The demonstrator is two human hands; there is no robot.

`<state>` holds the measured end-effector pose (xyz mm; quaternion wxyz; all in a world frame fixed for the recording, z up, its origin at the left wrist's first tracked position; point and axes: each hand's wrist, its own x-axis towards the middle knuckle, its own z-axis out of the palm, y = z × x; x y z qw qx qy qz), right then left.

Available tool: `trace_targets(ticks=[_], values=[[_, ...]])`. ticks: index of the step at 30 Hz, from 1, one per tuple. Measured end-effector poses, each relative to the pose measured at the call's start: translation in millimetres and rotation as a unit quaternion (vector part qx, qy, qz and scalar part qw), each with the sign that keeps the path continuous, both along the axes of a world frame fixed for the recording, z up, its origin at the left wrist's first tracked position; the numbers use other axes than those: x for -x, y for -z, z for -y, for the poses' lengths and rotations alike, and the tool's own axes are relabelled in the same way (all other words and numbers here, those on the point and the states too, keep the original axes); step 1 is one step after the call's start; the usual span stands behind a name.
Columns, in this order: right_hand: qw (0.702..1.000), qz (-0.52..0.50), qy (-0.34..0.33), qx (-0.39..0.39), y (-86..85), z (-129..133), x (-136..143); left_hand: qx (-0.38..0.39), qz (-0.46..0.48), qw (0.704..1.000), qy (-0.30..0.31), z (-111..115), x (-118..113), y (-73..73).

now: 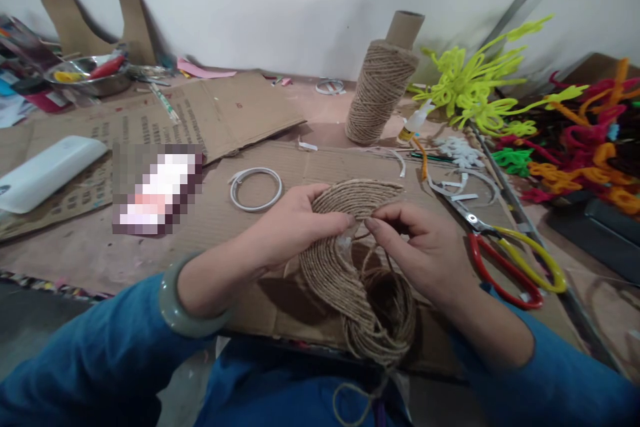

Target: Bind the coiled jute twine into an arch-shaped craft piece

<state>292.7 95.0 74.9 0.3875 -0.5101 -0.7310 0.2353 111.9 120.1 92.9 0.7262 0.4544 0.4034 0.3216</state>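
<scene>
A curved piece covered with rows of brown twine point(330, 273) is between my hands above the cardboard. My left hand point(295, 223) grips its upper left part, with the thumb on top and fingers behind. My right hand point(420, 243) pinches the twine at the inner edge with thumb and forefinger; the other fingers are curled. A loose coil of twine point(400, 327) hangs below the piece at the table's front edge, and a loop of it drops over the blue clothing.
A twine spool point(383, 90) stands behind, beside a glue bottle point(416, 120). Scissors with red and yellow handles point(505, 260) lie right. A white ring roll point(256, 189), a blurred-out phone point(160, 190) and a white device point(50, 170) lie left. Yellow-green flowers point(465, 87) stand back right.
</scene>
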Motion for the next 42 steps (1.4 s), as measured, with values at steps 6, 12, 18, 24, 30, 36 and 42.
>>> trace_targets(ticks=[6, 12, 18, 24, 30, 36, 42], values=[[1.0, -0.005, 0.011, -0.006, -1.5, 1.4, 1.3, 0.004, 0.013, 1.0, 0.004, 0.6, -0.5, 1.5], [1.0, -0.012, 0.0, 0.009, 2.3, -2.6, 0.2, 0.013, 0.001, 1.0, 0.001, -1.7, 0.1, 0.8], [0.998, 0.008, 0.013, -0.058, 5.4, -0.6, -5.7, -0.013, -0.05, 0.998, -0.044, -7.9, 1.4, -8.1], [0.963, 0.125, -0.12, -0.205, -1.7, 6.1, -1.0, -0.04, -0.058, 0.993, -0.095, -11.7, 4.9, -13.9], [0.93, 0.206, -0.122, -0.28, 2.4, 9.9, -0.9, -0.022, -0.057, 0.99, -0.128, -10.4, 4.3, -19.8], [0.906, 0.268, -0.134, -0.299, -0.6, 12.6, -1.4, -0.007, -0.043, 0.99, -0.134, -9.9, 3.4, -19.4], [0.96, 0.167, -0.13, -0.181, -1.4, 14.2, 2.9, -0.042, -0.024, 0.989, -0.138, -11.3, 2.5, -9.8]])
